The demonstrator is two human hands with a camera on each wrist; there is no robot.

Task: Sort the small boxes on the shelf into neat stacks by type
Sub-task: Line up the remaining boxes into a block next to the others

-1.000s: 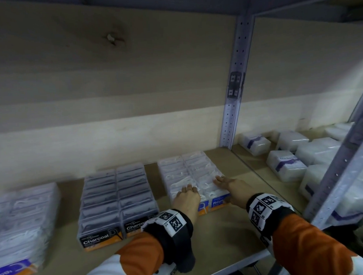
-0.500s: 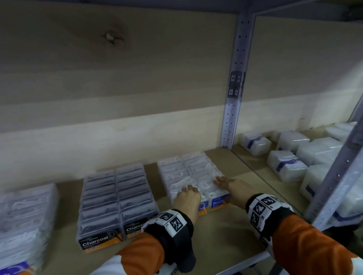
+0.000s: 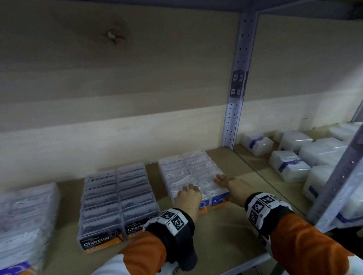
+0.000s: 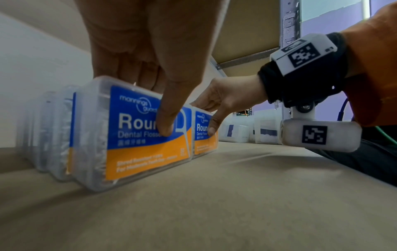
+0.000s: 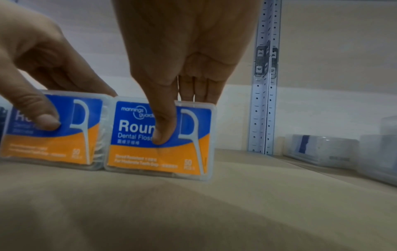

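Two rows of clear "Round" dental floss boxes [image 3: 190, 168] with blue-and-orange labels stand on edge on the shelf board [image 3: 224, 240]. My left hand [image 3: 188, 197] holds the front box of the left row [image 4: 139, 135], thumb [image 4: 165, 125] on its label and fingers curled over its top. Beside it, my right hand [image 3: 231, 187] holds the front box of the right row [image 5: 161, 139] the same way, thumb [image 5: 161, 135] on the label, fingers over the top edge. Both front boxes touch side by side and sit on the board.
Two rows of dark "Charcoal" boxes [image 3: 116, 195] stand to the left, and further left a stack of white-floss boxes [image 3: 19, 225]. A perforated metal post [image 3: 235, 105] divides off the right bay, which holds white wrapped packs [image 3: 293, 152]. Another post [image 3: 346, 170] stands at the front right.
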